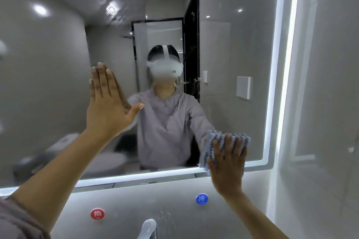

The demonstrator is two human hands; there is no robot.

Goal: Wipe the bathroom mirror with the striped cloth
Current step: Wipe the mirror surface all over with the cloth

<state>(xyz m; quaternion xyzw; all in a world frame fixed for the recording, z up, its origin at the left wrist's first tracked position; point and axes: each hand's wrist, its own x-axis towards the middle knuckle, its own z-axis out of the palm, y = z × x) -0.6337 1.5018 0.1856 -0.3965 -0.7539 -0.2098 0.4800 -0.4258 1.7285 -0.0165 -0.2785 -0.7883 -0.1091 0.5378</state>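
Right hand (pixel 228 163) presses flat, fingers spread, on the striped cloth (pixel 223 146) at the mirror's (pixel 58 64) five o'clock corner (stripes running vertically). Left hand (pixel 106 103) lies open, fingers toward twelve.

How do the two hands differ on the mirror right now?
The left hand is bare, while the right hand presses the striped cloth to the glass. The left hand sits higher, near the middle of the mirror; the right hand is low, at its bottom right corner by the lit edge. The left hand's fingers are close together with the thumb out; the right hand's are spread over the cloth. Both lie flat, fingers pointing up.
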